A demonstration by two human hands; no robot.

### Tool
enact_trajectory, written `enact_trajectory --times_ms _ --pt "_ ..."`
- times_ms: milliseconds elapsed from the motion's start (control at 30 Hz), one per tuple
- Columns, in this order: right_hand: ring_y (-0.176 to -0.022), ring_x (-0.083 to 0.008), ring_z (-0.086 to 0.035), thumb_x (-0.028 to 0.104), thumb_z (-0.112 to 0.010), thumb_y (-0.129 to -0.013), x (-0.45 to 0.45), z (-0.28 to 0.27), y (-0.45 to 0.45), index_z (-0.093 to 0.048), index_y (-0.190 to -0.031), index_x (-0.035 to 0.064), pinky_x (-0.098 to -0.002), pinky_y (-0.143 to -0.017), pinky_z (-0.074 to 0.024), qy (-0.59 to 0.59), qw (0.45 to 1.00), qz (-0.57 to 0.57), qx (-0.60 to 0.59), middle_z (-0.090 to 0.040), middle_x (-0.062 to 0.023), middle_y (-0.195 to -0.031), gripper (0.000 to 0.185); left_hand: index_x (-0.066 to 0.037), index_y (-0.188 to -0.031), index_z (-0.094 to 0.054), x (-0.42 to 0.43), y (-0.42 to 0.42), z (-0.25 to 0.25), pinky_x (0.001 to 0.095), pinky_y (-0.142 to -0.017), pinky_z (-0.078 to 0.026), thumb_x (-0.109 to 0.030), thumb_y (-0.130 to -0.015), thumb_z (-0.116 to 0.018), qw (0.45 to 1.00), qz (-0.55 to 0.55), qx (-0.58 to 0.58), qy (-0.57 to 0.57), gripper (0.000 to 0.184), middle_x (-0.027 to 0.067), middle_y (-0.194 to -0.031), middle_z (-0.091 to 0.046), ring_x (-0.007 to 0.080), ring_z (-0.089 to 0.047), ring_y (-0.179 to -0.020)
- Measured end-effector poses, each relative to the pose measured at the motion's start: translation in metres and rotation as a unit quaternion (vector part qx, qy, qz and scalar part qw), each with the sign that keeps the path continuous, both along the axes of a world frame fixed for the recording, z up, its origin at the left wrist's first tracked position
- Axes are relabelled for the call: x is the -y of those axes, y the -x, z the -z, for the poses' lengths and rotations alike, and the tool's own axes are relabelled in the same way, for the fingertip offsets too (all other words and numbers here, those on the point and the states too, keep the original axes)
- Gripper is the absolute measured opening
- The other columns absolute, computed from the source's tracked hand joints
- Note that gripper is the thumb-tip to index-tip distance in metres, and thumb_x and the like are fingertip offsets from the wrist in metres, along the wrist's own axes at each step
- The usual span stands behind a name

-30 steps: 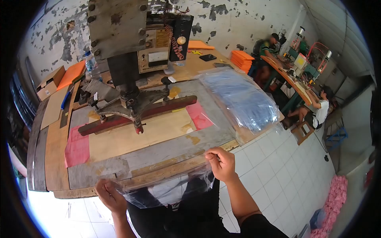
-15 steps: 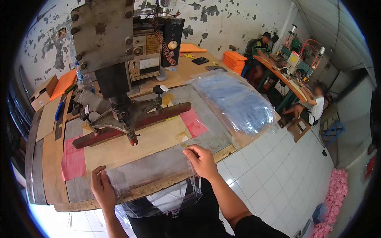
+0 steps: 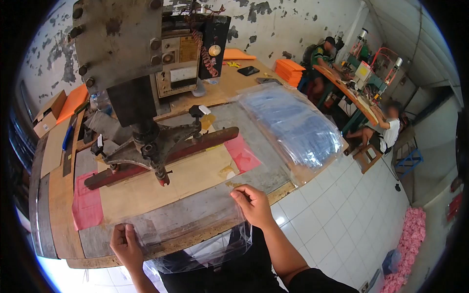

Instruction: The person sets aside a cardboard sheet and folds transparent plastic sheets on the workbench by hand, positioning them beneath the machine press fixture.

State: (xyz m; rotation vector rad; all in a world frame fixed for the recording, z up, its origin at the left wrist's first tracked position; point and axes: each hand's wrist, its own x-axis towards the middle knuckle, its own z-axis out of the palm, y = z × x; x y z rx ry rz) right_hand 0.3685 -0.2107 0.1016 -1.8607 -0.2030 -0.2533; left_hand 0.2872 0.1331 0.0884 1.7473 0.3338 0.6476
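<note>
A clear plastic sheet is stretched between my two hands over the table's front edge, its lower part hanging in folds in front of my body. My left hand pinches its left end. At the other end my right hand has thumb and fingers closed on the sheet's upper corner. Just beyond the sheet lies a tan board with pink pieces at its ends. Above the board stands a press head with a long reddish-brown bar; a narrow gap under the bar is hard to judge.
A stack of clear bluish plastic sheets lies to the right on the table. Orange stacks and a phone are farther back. Two people sit at another bench. A blue-handled tool lies at left.
My view has shifted slightly, so the press looks a little nearer. Both hands sit slightly lower in view, still holding the plastic sheet.
</note>
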Motion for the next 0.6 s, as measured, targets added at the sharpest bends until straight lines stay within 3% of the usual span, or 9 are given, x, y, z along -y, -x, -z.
enact_trajectory --times_ms 67,167,333,600 --pt "-0.066 -0.0053 -0.055 0.018 -0.068 -0.1 -0.001 -0.002 -0.001 -0.069 -0.1 -0.0009 -0.0244 -0.06 -0.0453 -0.022 1.0 0.002 0.01 -0.064 -0.0021 -0.073 0.019 -0.003 -0.083 -0.059 0.005 -0.002 -0.011 0.0213 -0.049 -0.026 -0.017 -0.103 -0.063 1.0 0.009 0.011 -0.023 0.024 -0.0056 -0.064 -0.047 0.0014 -0.039 -0.055" --pt "-0.066 -0.0029 -0.052 0.017 -0.066 -0.102 0.002 0.001 -0.001 -0.069 -0.1 -0.0015 -0.0221 -0.059 -0.0433 -0.049 0.998 -0.001 -0.038 -0.062 0.0027 -0.074 0.019 -0.001 -0.085 -0.062 0.009 -0.003 -0.018 0.0217 -0.054 -0.03 -0.014 -0.103 -0.062 0.999 -0.022 -0.025 -0.042 0.022 -0.0059 -0.067 -0.051 0.0008 -0.041 -0.061" --pt "-0.057 0.0015 -0.044 0.015 -0.065 -0.101 0.005 0.005 -0.001 -0.07 -0.1 0.0002 -0.0191 -0.051 -0.0318 -0.11 0.991 -0.034 -0.069 -0.056 0.0068 -0.069 0.016 0.002 -0.09 -0.064 0.008 -0.002 -0.021 0.0206 -0.057 -0.032 -0.015 -0.103 -0.063 0.999 0.015 -0.036 0.027 0.022 -0.006 -0.07 -0.055 0.0006 -0.043 -0.063" --pt "-0.058 -0.0001 -0.047 0.014 -0.066 -0.1 0.007 0.005 -0.003 -0.069 -0.098 -0.0007 -0.02 -0.053 -0.0353 -0.082 0.995 -0.024 -0.051 -0.058 0.0055 -0.07 0.015 0.003 -0.094 -0.065 0.009 -0.003 -0.019 0.02 -0.063 -0.036 -0.014 -0.103 -0.063 0.999 0.001 -0.029 0.032 0.019 -0.0036 -0.072 -0.06 0.0027 -0.049 -0.068"
